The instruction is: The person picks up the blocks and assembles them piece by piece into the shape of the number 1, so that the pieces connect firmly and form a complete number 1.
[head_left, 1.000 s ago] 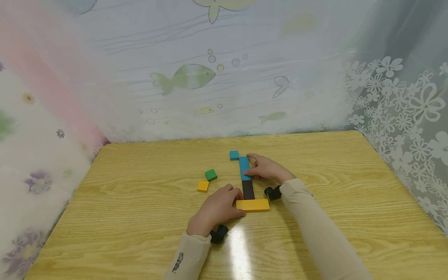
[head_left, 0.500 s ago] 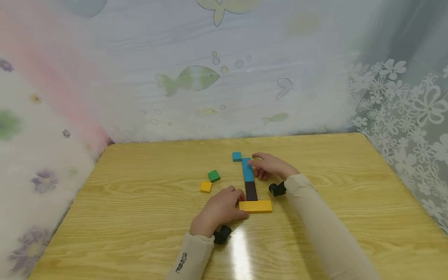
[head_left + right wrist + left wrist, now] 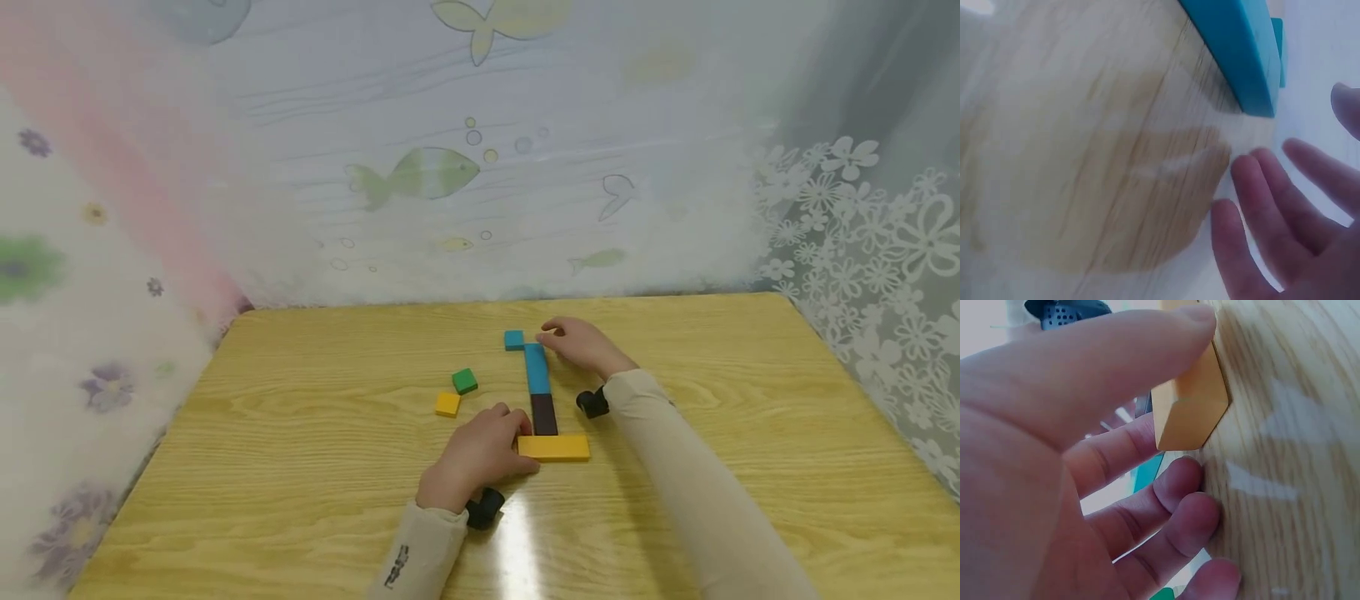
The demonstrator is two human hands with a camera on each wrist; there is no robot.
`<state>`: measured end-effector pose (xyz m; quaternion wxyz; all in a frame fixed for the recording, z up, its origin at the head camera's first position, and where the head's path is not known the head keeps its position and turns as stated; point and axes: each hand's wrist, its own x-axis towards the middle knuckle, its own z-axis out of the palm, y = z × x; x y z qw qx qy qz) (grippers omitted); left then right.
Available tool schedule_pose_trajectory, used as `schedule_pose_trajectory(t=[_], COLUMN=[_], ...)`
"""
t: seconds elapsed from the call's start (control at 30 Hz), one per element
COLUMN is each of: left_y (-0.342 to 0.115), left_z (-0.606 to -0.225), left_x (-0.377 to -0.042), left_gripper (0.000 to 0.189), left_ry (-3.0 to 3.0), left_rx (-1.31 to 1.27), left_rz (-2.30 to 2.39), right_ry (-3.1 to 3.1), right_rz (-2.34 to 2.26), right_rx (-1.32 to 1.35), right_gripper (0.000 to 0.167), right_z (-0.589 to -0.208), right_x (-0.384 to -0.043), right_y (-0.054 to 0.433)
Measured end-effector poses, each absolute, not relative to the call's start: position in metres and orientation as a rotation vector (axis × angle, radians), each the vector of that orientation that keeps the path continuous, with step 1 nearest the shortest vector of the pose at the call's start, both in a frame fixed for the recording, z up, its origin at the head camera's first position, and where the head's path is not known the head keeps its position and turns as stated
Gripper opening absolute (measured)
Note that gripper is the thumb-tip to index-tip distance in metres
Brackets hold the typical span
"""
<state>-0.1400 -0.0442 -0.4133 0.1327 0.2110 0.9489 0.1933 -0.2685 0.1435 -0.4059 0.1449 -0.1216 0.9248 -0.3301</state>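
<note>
My left hand (image 3: 480, 454) pinches the left end of a long yellow block (image 3: 558, 448), thumb on its near side. The left wrist view shows that yellow block (image 3: 1188, 419) between thumb and index finger, the other fingers resting by the tabletop. A dark block (image 3: 544, 415) stands end-on against its far side, followed in line by a long blue block (image 3: 537, 371). My right hand (image 3: 588, 346) hovers beside the far end of the blue block, fingers loosely spread. In the right wrist view those fingers are apart from the blue block (image 3: 1241, 53) and hold nothing.
A small blue block (image 3: 513, 340) sits at the far left corner of the long blue one. Left of the row lie a small green block (image 3: 464, 381) and a small yellow block (image 3: 447, 405). Patterned curtains surround the wooden table (image 3: 300, 433) at back and sides.
My right hand has come off the long blue block and shifted toward its far end. The left hand keeps its grip on the yellow block. The whole head view has drifted slightly.
</note>
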Motion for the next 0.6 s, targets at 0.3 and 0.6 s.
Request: schedule_pose_trajectory(t=[0.3, 0.6], left_y=[-0.043, -0.044], left_z=[-0.415, -0.414], left_x=[-0.139, -0.138], left_gripper=[0.033, 0.031], left_ry=[2.78, 2.795], left_rx=[0.62, 0.649], left_rz=[0.549, 0.523], right_ry=[2.721, 2.706], right_rz=[-0.954, -0.856], right_rx=[-0.371, -0.454], right_gripper=[0.046, 0.044], right_z=[-0.405, -0.403], right_x=[-0.276, -0.283], right_y=[0.124, 0.104])
